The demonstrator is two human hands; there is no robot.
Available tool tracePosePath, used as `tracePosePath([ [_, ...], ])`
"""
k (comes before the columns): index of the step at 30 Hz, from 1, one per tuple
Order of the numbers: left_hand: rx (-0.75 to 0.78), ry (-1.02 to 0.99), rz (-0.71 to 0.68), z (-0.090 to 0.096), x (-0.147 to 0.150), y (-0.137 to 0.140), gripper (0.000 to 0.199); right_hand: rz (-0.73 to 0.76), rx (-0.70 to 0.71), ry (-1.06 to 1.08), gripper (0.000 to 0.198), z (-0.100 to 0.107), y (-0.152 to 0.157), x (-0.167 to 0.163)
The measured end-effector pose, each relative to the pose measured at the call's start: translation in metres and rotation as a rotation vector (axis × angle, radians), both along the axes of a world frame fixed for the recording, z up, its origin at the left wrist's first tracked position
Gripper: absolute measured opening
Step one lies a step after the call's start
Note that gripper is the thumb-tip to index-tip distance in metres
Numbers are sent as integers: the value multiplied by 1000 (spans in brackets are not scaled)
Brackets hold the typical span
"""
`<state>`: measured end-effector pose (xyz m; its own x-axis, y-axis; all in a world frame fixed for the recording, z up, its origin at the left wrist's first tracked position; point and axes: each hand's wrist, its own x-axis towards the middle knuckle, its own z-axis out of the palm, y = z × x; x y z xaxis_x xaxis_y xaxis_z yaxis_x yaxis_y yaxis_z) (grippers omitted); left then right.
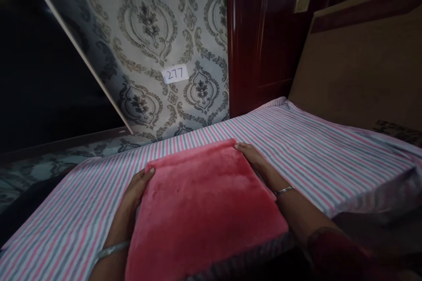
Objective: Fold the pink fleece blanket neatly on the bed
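Note:
A piece of pinkish-red plush fabric [204,202], roughly rectangular and apparently folded flat, lies in front of me on a striped cloth [296,149]. Its upper left corner is gripped by my left hand [136,189], the thumb on top and the other fingers mostly out of sight underneath or behind. At the upper right corner my right hand [252,156] holds the edge in the same way, thumb over the plush. The near edge of the fabric runs into shadow at the bottom of the view.
The pink, grey and white striped cloth covers the surface. Behind it stands a patterned wall [148,26] with a paper label [175,73] reading 277. A dark screen-like panel [49,61] is at left, a dark red door [260,30] behind, and a large cardboard box [362,66] at right.

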<state>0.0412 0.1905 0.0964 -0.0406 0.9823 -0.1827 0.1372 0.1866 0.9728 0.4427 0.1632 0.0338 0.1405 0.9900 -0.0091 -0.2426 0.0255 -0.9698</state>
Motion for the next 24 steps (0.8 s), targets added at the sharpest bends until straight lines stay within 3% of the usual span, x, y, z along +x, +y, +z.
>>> tracePosePath([
  [4,-21,-6,-3,3,-10,-22,34,77,-32,-13,48,6,-25,7],
  [8,-49,-57,-66,3,-15,-61,40,174,-89,-100,55,18,-59,15],
  [12,-19,-34,-66,-2,-7,-89,53,164,-102,-234,54,30,-85,7],
  [17,170,196,-24,-12,-6,-88,41,15,17,-403,36,26,-93,-15],
  [20,114,218,44,-14,-13,-87,23,-149,57,-438,33,13,-95,-16],
  [24,49,125,74,-15,-17,-96,19,-164,-1,-417,37,-1,-100,-10],
])
